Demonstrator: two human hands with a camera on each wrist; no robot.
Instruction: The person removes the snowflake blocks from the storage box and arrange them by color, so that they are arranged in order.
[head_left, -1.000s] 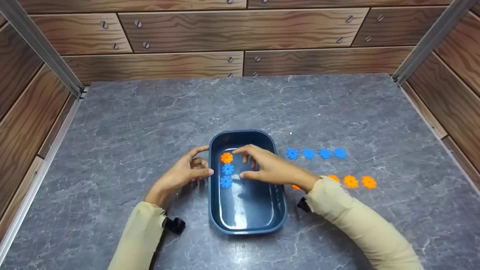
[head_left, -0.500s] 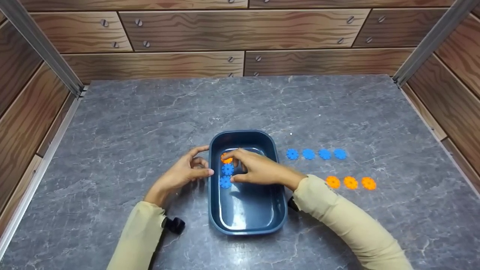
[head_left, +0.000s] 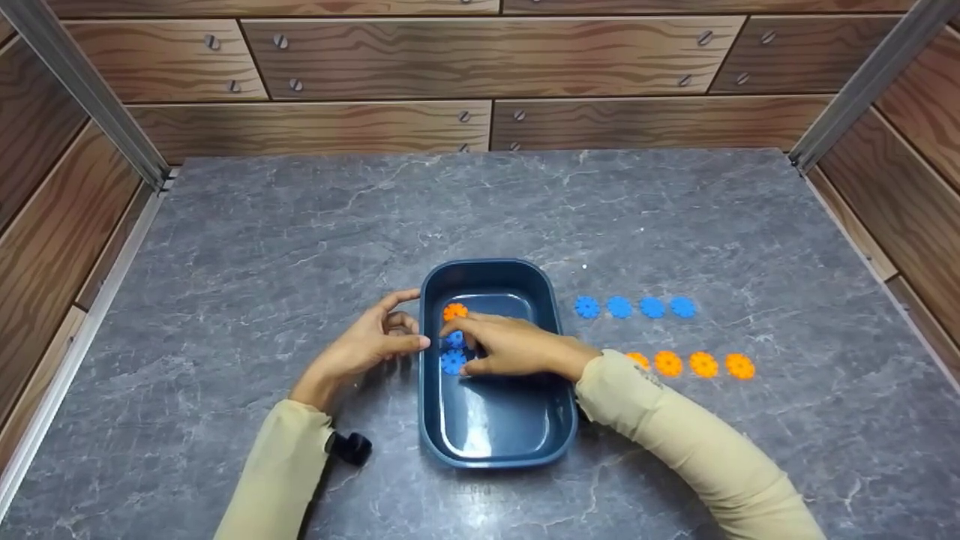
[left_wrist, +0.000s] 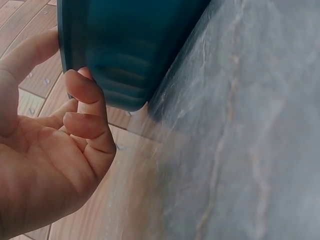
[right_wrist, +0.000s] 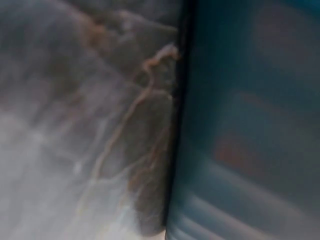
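Observation:
A dark blue plastic bin [head_left: 499, 463] stands on the table. Inside it, along the left side, lie an orange notched disc [head_left: 454, 310] and two blue notched discs [head_left: 453, 363] in a column. My right hand [head_left: 517, 345] reaches into the bin; its index finger overlaps the middle blue disc, its thumb tip is at the lower one, and the fingers are spread apart. At the bin's left wall, my left hand [head_left: 367, 341] touches the rim with thumb and index finger, the other fingers loosely bent. The left wrist view shows that hand [left_wrist: 60, 145] beside the bin wall [left_wrist: 120, 50].
Right of the bin, several blue discs [head_left: 619, 307] form a row. Nearer me runs a row of orange discs [head_left: 703, 365], its left end partly behind the right sleeve [head_left: 675, 420]. Wood-patterned panels [head_left: 487, 60] border the grey marbled table [head_left: 300, 225].
My right hand has moved left and slightly toward me inside the bin, its index finger passing from the orange disc to the middle blue one. My left hand stays at the rim.

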